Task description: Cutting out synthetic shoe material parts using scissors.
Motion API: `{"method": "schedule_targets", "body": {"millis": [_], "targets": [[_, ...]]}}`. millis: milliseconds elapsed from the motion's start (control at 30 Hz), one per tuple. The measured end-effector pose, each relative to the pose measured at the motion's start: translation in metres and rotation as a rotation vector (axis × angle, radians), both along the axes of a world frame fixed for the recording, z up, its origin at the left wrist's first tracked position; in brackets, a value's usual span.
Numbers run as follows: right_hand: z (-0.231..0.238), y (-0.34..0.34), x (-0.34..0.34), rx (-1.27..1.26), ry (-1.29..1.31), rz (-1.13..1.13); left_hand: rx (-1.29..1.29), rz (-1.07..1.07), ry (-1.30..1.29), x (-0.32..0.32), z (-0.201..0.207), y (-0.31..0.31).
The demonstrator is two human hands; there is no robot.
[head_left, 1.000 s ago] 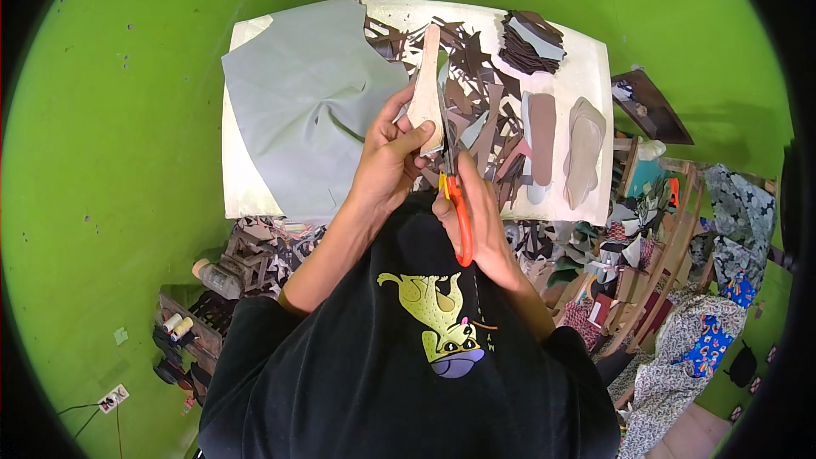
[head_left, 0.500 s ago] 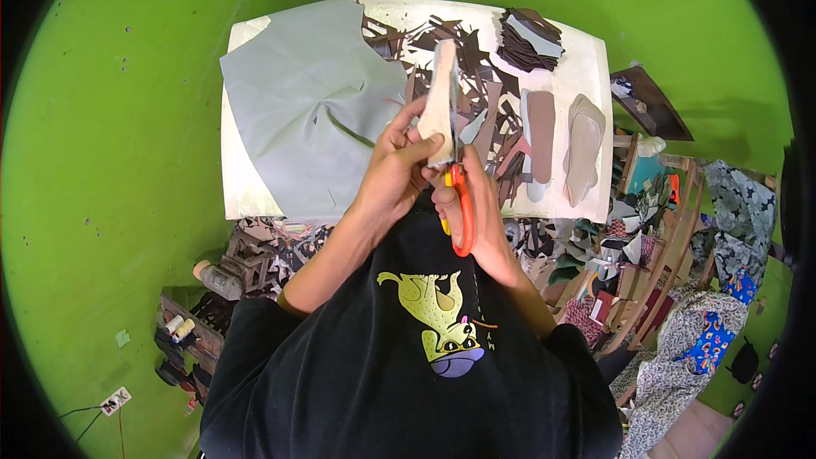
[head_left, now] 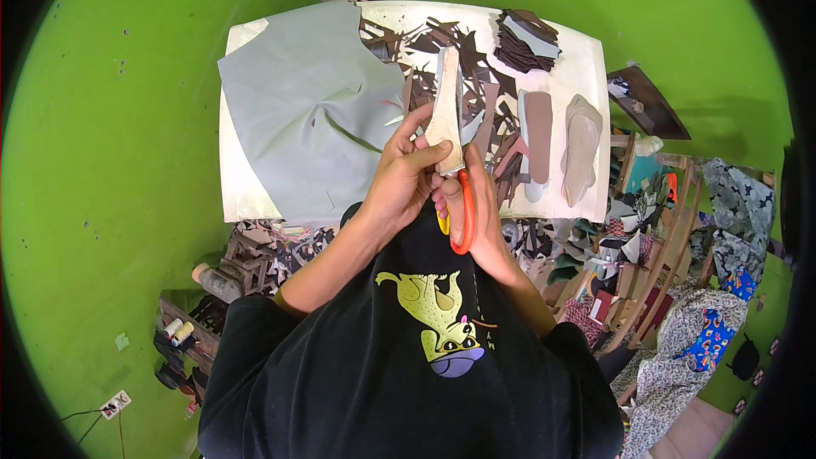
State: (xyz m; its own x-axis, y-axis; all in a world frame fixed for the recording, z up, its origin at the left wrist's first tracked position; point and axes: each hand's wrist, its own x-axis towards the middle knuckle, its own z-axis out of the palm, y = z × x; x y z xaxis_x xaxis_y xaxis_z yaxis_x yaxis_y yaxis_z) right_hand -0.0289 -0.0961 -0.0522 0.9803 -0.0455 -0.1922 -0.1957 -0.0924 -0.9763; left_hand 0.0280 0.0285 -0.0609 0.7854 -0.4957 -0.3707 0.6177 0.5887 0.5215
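My left hand (head_left: 401,177) is closed on a long cream-coloured template (head_left: 446,106), its thumb pressed flat near the lower end. A grey edge of material shows along the template's sides. In my right hand (head_left: 486,217) is a pair of scissors (head_left: 465,221) with one red and one yellow handle loop. Its blades are mostly hidden behind the template, so I cannot tell how far apart they are. Both hands are close together, raised over the near edge of the white table (head_left: 251,191).
A large grey sheet (head_left: 297,93) covers the table's left half. Dark brown offcuts (head_left: 446,34) lie in the middle, with a stack of dark cut pieces (head_left: 525,38) behind. Brown sole-shaped pieces (head_left: 538,136) and beige ones (head_left: 580,153) lie at the right. A wooden rack (head_left: 671,263) holds scraps.
The template has turned slightly more upright and shifted a little right and down. More of the scissors is now covered by it. Both hands keep their hold.
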Motion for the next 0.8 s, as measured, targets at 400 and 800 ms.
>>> {"method": "schedule_targets", "body": {"millis": [400, 800], "targets": [[-0.013, -0.003, 0.005, 0.013, -0.102, 0.016, 0.156, -0.003, 0.062, -0.003, 0.007, -0.001], [-0.008, 0.003, 0.009, 0.048, -0.025, -0.013, 0.145, -0.015, 0.073, -0.004, 0.006, 0.001]]}}
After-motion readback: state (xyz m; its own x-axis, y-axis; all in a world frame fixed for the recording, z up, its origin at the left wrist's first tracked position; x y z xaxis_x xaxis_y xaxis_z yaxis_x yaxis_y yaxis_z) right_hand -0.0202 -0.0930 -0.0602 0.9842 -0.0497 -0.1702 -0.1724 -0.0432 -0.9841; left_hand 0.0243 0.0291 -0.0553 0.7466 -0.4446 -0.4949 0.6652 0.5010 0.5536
